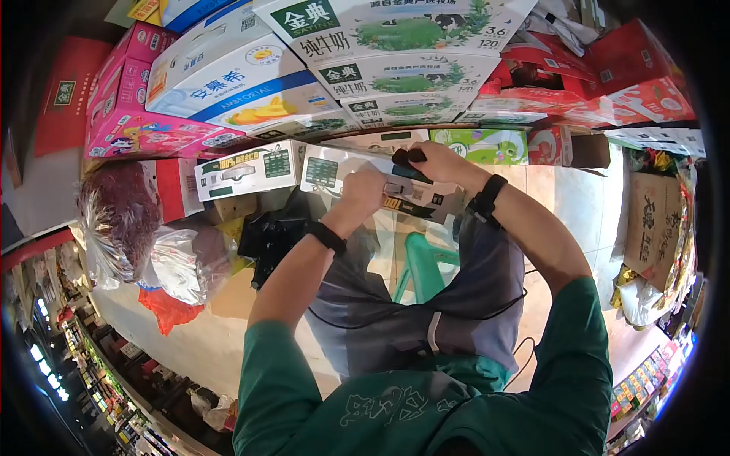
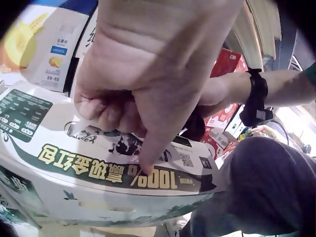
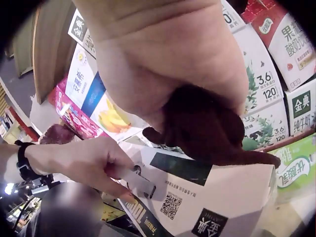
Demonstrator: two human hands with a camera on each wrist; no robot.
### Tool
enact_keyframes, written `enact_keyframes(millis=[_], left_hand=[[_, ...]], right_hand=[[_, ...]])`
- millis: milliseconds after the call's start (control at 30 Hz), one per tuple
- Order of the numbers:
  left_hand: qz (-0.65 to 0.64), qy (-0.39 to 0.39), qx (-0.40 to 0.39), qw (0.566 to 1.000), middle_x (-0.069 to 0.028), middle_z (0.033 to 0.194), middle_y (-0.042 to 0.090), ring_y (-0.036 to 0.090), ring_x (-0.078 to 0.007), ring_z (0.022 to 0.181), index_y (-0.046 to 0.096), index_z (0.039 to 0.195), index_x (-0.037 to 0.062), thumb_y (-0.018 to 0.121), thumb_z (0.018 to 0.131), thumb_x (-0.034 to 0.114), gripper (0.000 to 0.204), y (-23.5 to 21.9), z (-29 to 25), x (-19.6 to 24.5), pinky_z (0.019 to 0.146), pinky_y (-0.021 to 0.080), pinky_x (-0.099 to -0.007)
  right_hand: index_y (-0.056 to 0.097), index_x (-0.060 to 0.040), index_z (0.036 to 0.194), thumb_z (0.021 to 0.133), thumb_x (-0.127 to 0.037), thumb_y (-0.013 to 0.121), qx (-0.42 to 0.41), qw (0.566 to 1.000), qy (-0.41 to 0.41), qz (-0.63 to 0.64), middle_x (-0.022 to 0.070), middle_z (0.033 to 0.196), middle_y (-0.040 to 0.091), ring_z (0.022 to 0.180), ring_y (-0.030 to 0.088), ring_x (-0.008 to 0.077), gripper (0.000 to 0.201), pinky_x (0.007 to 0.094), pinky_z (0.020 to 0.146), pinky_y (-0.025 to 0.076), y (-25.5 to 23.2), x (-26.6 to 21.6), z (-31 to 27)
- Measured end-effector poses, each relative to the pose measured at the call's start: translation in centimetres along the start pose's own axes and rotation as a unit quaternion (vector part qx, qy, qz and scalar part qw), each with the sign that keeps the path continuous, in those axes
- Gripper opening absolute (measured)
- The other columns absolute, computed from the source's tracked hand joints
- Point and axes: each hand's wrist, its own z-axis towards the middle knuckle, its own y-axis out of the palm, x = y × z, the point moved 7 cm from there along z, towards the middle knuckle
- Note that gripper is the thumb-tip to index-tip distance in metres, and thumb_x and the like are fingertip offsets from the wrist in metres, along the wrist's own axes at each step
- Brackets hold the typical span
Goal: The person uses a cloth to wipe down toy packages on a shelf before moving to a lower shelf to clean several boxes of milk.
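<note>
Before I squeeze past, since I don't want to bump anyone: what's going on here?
Someone's left hand grips a white Satine carton by its handle, while the right hand holds a dark brown cloth against it. The carton is between the person and stacked milk cartons.

Arms (image 1: 541, 234) forward, hands (image 1: 363, 190) curled (right (image 1: 441, 163) seemingly gripping)

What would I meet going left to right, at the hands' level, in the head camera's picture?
Dark-red bundle in clear plastic, white cardboard box with green panels, bare left hand, bare right hand, small red carton, brown cardboard box.
</note>
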Motion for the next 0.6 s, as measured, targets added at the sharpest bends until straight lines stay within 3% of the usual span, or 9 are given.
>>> enact_keyframes(millis=[133, 233, 333, 433, 500, 600], left_hand=[[0.006, 0.032, -0.038, 0.999, -0.0118, 0.084, 0.067, 0.065, -0.0316, 0.084, 0.068, 0.087, 0.0095, 0.072, 0.073, 0.023, 0.02, -1.2, 0.4, 0.6, 0.07, 0.053, -0.0431], [-0.019, 0.077, -0.029, 0.996, -0.0129, 0.084, 0.066, 0.064, -0.0331, 0.085, 0.067, 0.085, 0.0082, 0.072, 0.073, 0.02, 0.017, -1.0, 0.0, 0.4, 0.071, 0.052, -0.0434], [-0.049, 0.105, -0.018, 0.993, -0.0143, 0.084, 0.066, 0.064, -0.0341, 0.085, 0.068, 0.082, 0.0062, 0.07, 0.071, 0.014, 0.013, 0.2, 0.2, 0.1, 0.072, 0.052, -0.0434], [-0.091, 0.114, 0.013, 0.989, -0.015, 0.084, 0.066, 0.064, -0.0346, 0.085, 0.068, 0.082, 0.0055, 0.069, 0.069, 0.01, 0.013, 1.1, 0.1, -0.2, 0.073, 0.052, -0.0439], [-0.117, 0.124, 0.044, 0.984, -0.0158, 0.084, 0.065, 0.063, -0.0347, 0.085, 0.067, 0.082, 0.0037, 0.067, 0.069, 0.009, 0.014, 1.7, 0.1, -0.3, 0.073, 0.052, -0.0432], [-0.144, 0.135, 0.063, 0.978, -0.0171, 0.084, 0.064, 0.063, -0.0337, 0.084, 0.066, 0.084, -0.0001, 0.064, 0.07, 0.004, 0.015, 2.4, -0.3, -0.6, 0.072, 0.052, -0.0404]], right_hand=[[0.064, -0.0025, 0.099, 0.085, -0.026, 0.059, 0.054, 0.998, 0.01, 0.018, 0.0213, 0.092, 0.066, 0.089, 0.064, 0.0391, 0.028, 0.0443, 0.075, 0.049, -1.8, 1.3, -0.7], [0.061, -0.0057, 0.113, 0.088, -0.029, 0.058, -0.04, 0.99, 0.129, 0.042, 0.0222, 0.098, 0.066, 0.091, 0.063, 0.0388, 0.034, 0.0439, 0.079, 0.049, -1.8, 2.7, -1.5], [0.062, -0.0047, 0.111, 0.087, -0.031, 0.058, -0.049, 0.994, 0.101, 0.003, 0.0224, 0.098, 0.066, 0.089, 0.064, 0.0383, 0.036, 0.0437, 0.078, 0.05, 0.1, 6.1, 0.2], [0.063, -0.0044, 0.11, 0.086, -0.031, 0.06, -0.068, 0.983, 0.173, -0.014, 0.0221, 0.101, 0.066, 0.093, 0.064, 0.0363, 0.036, 0.0421, 0.08, 0.049, 1.9, 8.5, 1.1], [0.063, -0.0039, 0.111, 0.086, -0.032, 0.061, -0.056, 0.989, 0.134, 0.011, 0.0214, 0.103, 0.066, 0.095, 0.063, 0.0351, 0.038, 0.0412, 0.082, 0.048, 2.9, 8.1, 1.9], [0.063, -0.0042, 0.112, 0.086, -0.032, 0.063, -0.045, 0.988, 0.074, 0.127, 0.0189, 0.105, 0.067, 0.096, 0.063, 0.0313, 0.038, 0.0372, 0.084, 0.047, 3.6, 3.1, 2.3]])
